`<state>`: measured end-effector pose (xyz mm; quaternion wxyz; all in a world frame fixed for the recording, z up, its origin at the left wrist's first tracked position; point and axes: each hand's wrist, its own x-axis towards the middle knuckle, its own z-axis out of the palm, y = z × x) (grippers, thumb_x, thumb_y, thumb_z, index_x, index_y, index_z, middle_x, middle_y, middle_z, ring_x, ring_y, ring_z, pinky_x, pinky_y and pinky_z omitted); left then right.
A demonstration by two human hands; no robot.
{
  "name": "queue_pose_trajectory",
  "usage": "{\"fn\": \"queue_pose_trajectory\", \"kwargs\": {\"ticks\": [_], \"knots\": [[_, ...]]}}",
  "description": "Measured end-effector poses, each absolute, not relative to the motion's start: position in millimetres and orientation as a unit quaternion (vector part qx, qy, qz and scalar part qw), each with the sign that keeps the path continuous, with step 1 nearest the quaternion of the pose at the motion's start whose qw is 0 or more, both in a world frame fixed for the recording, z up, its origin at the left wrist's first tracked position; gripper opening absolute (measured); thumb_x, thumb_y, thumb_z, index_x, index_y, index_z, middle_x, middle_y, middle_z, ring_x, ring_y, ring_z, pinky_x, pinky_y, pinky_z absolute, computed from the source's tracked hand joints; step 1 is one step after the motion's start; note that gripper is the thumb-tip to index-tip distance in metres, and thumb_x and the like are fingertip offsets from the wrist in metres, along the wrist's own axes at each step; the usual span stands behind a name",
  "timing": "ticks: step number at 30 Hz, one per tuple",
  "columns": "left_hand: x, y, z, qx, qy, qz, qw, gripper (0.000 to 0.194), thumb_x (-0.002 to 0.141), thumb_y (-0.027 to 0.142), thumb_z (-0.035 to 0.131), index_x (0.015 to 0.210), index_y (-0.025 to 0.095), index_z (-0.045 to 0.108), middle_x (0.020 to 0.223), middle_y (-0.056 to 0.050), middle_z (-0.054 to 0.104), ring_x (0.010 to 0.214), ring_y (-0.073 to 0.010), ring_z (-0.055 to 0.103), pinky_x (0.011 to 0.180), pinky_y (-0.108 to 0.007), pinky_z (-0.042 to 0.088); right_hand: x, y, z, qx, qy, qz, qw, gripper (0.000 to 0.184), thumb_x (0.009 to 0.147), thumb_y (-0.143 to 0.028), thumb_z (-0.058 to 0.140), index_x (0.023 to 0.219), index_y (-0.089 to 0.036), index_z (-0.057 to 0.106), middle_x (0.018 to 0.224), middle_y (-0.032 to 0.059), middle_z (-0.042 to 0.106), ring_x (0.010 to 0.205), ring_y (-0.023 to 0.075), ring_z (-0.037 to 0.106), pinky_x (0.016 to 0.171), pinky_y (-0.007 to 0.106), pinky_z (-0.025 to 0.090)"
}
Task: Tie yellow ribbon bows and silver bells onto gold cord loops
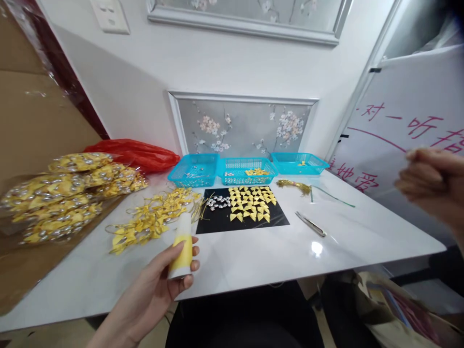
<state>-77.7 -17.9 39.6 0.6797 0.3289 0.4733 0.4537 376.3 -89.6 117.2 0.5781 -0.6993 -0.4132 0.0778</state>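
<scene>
My left hand (159,278) is wrapped around a small bottle (182,249) with a yellow band and a pale, translucent upper part, held tilted over the table's front. Raised at the far right, away from the table, my right hand (433,181) is closed and a little blurred. Whatever its fingers pinch, if anything, is hidden. Beyond the bottle lies a black mat (213,224) bearing rows of yellow ribbon bows (250,203) and a cluster of silvery beads (218,202). Left of the mat is a loose heap of yellow bows on thin ties (152,220).
Three blue baskets (248,180) line the back, holding some beads and bows. Tweezers (311,224) and a bundle of gold ties (294,186) lie right of the mat. Bagged bows (54,193), a red plastic bag (137,153) and a cardboard box (43,111) occupy the left side.
</scene>
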Motion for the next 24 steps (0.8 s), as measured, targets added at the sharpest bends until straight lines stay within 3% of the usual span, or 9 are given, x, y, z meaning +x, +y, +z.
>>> {"fn": "queue_pose_trajectory", "kwargs": {"ticks": [3, 5, 9, 12, 15, 17, 20, 24], "knots": [[-71, -17, 41, 0.374, 0.487, 0.44, 0.656, 0.017, 0.084, 0.009, 0.07, 0.101, 0.009, 0.075, 0.083, -0.01, 0.072, 0.071, -0.0199, 0.071, 0.052, -0.025, 0.063, 403, -109, 66, -0.712, -0.386, 0.152, 0.567, 0.041, 0.08, -0.066, 0.054, 0.06, -0.031, 0.059, 0.05, -0.0051, 0.022, 0.043, 0.0101, 0.024, 0.051, 0.046, 0.017], [-65, -16, 42, 0.405, 0.492, 0.432, 0.638, 0.018, 0.083, 0.008, 0.072, 0.1, 0.012, 0.077, 0.09, -0.013, 0.076, 0.083, -0.0232, 0.073, 0.062, -0.028, 0.067, 414, -117, 41, -0.745, -0.375, 0.165, 0.527, 0.043, 0.078, -0.069, 0.056, 0.06, -0.03, 0.062, 0.05, -0.0011, 0.031, 0.044, 0.0132, 0.032, 0.051, 0.046, 0.022], [-53, -16, 42, 0.425, 0.496, 0.426, 0.626, 0.025, 0.081, 0.001, 0.071, 0.101, 0.014, 0.077, 0.102, -0.015, 0.079, 0.1, -0.0305, 0.074, 0.078, -0.041, 0.067, 428, -119, 10, -0.833, -0.376, 0.167, 0.371, 0.025, 0.086, -0.04, 0.063, 0.065, -0.027, 0.068, 0.061, 0.0092, 0.059, 0.053, 0.0193, 0.052, 0.059, 0.043, 0.039], [-45, -20, 44, 0.4, 0.488, 0.429, 0.646, 0.027, 0.08, -0.001, 0.07, 0.103, 0.011, 0.077, 0.099, -0.018, 0.08, 0.094, -0.0325, 0.077, 0.079, -0.04, 0.067, 429, -111, 5, -0.893, -0.365, 0.09, 0.249, 0.006, 0.09, -0.026, 0.066, 0.086, -0.025, 0.07, 0.097, 0.0095, 0.07, 0.089, 0.024, 0.065, 0.083, 0.041, 0.049], [-38, -25, 50, 0.355, 0.466, 0.438, 0.682, 0.022, 0.081, 0.001, 0.07, 0.099, 0.011, 0.078, 0.094, -0.017, 0.082, 0.089, -0.0329, 0.078, 0.079, -0.038, 0.067, 414, -94, 9, -0.911, -0.376, 0.014, 0.167, 0.021, 0.095, -0.031, 0.063, 0.116, -0.025, 0.064, 0.132, 0.0079, 0.059, 0.119, 0.0265, 0.056, 0.098, 0.048, 0.048], [-36, -27, 53, 0.33, 0.445, 0.451, 0.7, 0.022, 0.081, 0.002, 0.07, 0.097, 0.014, 0.079, 0.095, -0.015, 0.082, 0.09, -0.0341, 0.078, 0.079, -0.042, 0.067, 394, -77, 11, -0.896, -0.424, 0.012, 0.133, 0.029, 0.096, -0.035, 0.061, 0.12, -0.018, 0.062, 0.127, 0.0089, 0.061, 0.115, 0.0259, 0.06, 0.097, 0.049, 0.05], [-38, -28, 53, 0.305, 0.414, 0.456, 0.727, 0.025, 0.083, 0.003, 0.067, 0.103, 0.013, 0.078, 0.102, -0.016, 0.081, 0.096, -0.0368, 0.076, 0.083, -0.047, 0.065, 359, -49, 2, -0.858, -0.501, 0.053, 0.106, 0.027, 0.098, -0.038, 0.059, 0.114, -0.017, 0.064, 0.116, 0.0073, 0.066, 0.101, 0.021, 0.065, 0.089, 0.042, 0.055], [-46, -29, 49, 0.28, 0.377, 0.449, 0.76, 0.023, 0.087, 0.007, 0.066, 0.107, 0.009, 0.075, 0.108, -0.02, 0.079, 0.104, -0.0379, 0.074, 0.087, -0.045, 0.064, 325, -25, -21, -0.843, -0.522, 0.093, 0.089, 0.026, 0.097, -0.038, 0.061, 0.111, -0.015, 0.064, 0.108, 0.006, 0.067, 0.093, 0.0191, 0.066, 0.083, 0.04, 0.056]]}}
